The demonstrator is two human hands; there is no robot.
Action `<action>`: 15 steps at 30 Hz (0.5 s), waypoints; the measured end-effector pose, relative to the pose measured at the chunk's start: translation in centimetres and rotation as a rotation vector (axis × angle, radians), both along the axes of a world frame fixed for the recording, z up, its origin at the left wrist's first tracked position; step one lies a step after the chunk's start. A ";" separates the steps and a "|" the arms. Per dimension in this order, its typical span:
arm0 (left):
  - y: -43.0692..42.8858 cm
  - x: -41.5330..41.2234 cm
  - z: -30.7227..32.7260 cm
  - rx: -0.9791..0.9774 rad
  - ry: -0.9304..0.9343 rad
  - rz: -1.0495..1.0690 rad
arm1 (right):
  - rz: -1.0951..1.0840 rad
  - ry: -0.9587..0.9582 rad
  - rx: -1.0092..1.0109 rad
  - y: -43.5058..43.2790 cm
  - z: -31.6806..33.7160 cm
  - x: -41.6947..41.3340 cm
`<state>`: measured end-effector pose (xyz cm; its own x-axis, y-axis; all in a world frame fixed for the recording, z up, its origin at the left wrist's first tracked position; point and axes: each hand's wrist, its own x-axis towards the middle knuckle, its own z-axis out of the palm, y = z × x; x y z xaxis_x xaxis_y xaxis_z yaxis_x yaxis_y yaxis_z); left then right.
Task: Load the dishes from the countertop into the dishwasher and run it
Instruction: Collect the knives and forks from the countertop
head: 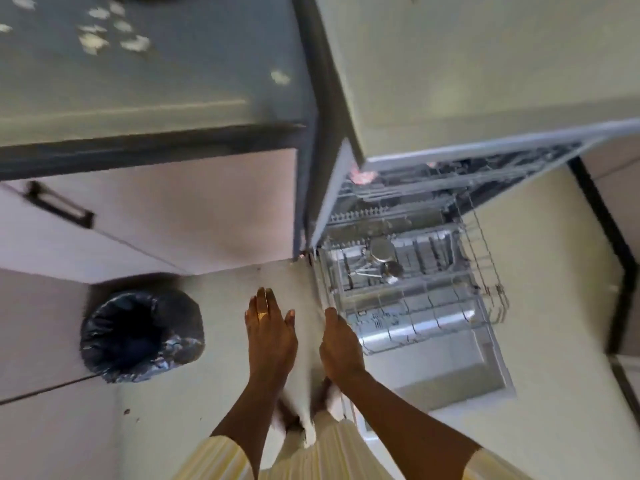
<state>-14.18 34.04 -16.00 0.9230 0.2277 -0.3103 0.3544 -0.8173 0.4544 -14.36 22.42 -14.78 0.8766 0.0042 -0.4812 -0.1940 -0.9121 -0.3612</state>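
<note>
Both hands are empty and slightly apart: left hand (270, 327) with fingers straight, right hand (341, 344) relaxed. Loading appears to be in progress. The next move likely requires reaching to the desk (138, 81), ahead-left. The pulled-out dishwasher rack (415, 299) lies just right, holding steel vessels (382, 252).

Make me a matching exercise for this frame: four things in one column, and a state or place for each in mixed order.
1. left hand
2. bin
3. lower rack
4. dishwasher door

a. black-lined, on the floor
b. pulled out, with metal pieces inside
c. folded down, open
d. straight-fingered, holds nothing

Pairs: 1-d, 2-a, 3-b, 4-c
</note>
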 end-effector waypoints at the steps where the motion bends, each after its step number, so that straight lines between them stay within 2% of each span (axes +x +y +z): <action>1: -1.5 0.6 -0.6 0.007 0.016 -0.065 | -0.045 0.029 -0.024 -1.6 -0.7 0.0; 7: -10.6 5.1 -3.5 0.069 -0.016 -0.483 | -0.323 0.067 -0.088 -10.9 -4.8 0.7; 12: -16.3 8.1 -7.1 0.063 0.027 -0.572 | -0.795 0.093 -0.005 -17.6 -7.8 3.7; 15: -18.5 10.0 -10.2 0.114 0.041 -0.699 | -0.991 0.077 0.054 -20.9 -10.2 6.2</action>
<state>-4.16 15.57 -26.22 0.8530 -0.3808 -0.3570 -0.2556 -0.9010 0.3504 -8.20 1.53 -24.95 0.4624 -0.6895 -0.5575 -0.8839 -0.3082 -0.3519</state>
